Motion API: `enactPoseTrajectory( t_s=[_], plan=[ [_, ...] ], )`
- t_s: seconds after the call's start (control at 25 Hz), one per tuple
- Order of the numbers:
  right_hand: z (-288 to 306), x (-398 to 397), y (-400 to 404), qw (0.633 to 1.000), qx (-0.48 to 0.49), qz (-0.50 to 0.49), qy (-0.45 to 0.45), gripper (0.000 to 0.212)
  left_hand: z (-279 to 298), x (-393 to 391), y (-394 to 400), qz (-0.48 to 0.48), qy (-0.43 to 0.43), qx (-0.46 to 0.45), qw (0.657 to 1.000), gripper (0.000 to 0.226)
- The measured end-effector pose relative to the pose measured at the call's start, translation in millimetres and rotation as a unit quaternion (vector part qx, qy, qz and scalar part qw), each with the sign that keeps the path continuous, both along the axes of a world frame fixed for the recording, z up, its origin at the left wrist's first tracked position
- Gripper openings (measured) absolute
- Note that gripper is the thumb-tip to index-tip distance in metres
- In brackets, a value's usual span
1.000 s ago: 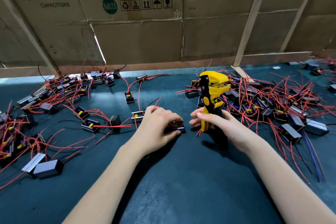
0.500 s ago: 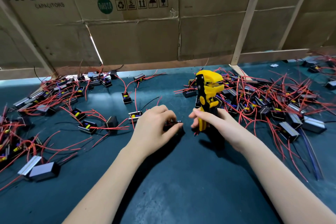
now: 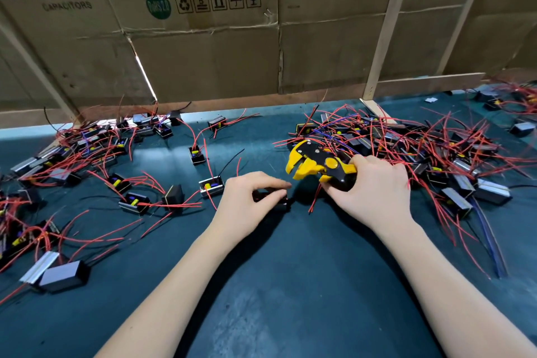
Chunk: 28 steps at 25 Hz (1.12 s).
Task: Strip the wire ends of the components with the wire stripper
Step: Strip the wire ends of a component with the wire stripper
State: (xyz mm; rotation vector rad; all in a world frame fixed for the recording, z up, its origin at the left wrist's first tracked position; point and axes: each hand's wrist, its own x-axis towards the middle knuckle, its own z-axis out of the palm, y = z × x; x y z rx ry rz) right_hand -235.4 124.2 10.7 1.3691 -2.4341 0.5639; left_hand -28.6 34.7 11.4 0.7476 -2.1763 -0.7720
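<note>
My right hand [image 3: 374, 192] grips the handles of the yellow and black wire stripper [image 3: 315, 164], which lies tilted over to the left with its open jaws pointing at my left hand. My left hand [image 3: 247, 197] pinches a small black component [image 3: 274, 200] against the dark green table [image 3: 290, 285]. Red wires [image 3: 315, 199] trail from that spot below the stripper's jaws. The component is mostly hidden under my fingers.
A dense pile of black components with red wires [image 3: 430, 154] lies to the right, and another spread [image 3: 87, 154] to the left and far left. Loose components [image 3: 211, 184] sit just left of my left hand. Cardboard walls [image 3: 218, 52] close the back.
The stripper has swung from upright down to the left, its jaws now near my left hand. My left hand still holds the component in the same place.
</note>
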Motion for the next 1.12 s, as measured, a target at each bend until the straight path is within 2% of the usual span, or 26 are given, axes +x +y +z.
enactPoseTrajectory(
  t_s=[0.2,0.28,0.44,0.52,0.6,0.72,0.96,1.12],
  plan=[
    [-6,0,-3,1.0,-0.001,-0.006,0.026,0.053,2,1,-1,0.019,0.028,0.079,0.996,0.015],
    [-6,-1,-4,1.0,0.0,-0.007,0.012,0.051,4,3,-2,0.002,0.018,0.072,0.997,0.013],
    [-5,-2,-4,1.0,-0.006,-0.002,-0.004,0.049,11,15,-7,-0.07,-0.01,0.055,0.996,0.025],
    [-5,-3,-4,1.0,-0.012,0.001,-0.001,0.049,11,17,-6,-0.091,-0.035,0.037,0.995,0.018],
    [-5,-4,-4,1.0,-0.011,0.005,0.009,0.05,8,13,-4,-0.082,-0.048,0.005,0.995,0.016],
    [-5,-5,-3,0.999,-0.021,0.021,0.031,0.05,3,8,-4,-0.069,-0.096,-0.032,0.993,0.029],
    [-5,-4,-2,0.99,-0.062,0.024,0.126,0.047,1,9,-9,-0.014,-0.073,0.011,0.997,0.026],
    [-5,0,-3,0.987,-0.065,0.01,0.145,0.046,1,9,-10,-0.009,-0.079,0.036,0.996,0.021]
  ],
)
